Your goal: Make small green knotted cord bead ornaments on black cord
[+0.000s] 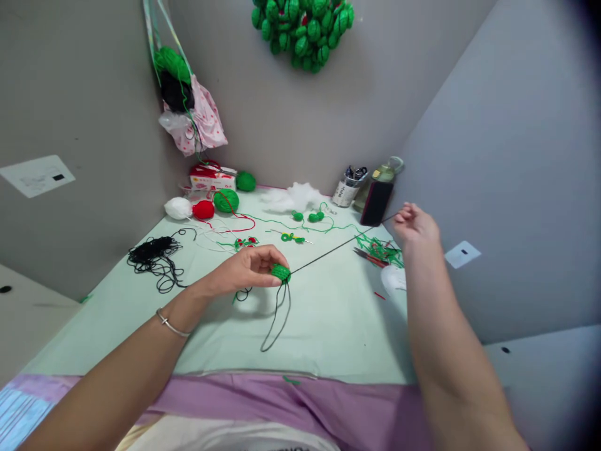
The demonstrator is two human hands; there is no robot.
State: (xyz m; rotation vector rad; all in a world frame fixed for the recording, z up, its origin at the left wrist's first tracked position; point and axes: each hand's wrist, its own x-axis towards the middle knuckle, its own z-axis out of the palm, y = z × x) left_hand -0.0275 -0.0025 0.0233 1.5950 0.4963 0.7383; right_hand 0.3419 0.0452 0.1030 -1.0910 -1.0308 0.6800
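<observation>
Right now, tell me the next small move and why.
I'd likely pull gently with the right hand while the left hand steadies the green piece: the dark thread runs straight from piece to right hand, but a loose loop hangs below.

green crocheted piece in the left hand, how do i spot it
Over the pale tabletop, find the left hand. Pinched in its grip is the green crocheted piece. Unlike the small green pieces near the white stuffing, it has dark thread stretched to the right hand.
</observation>
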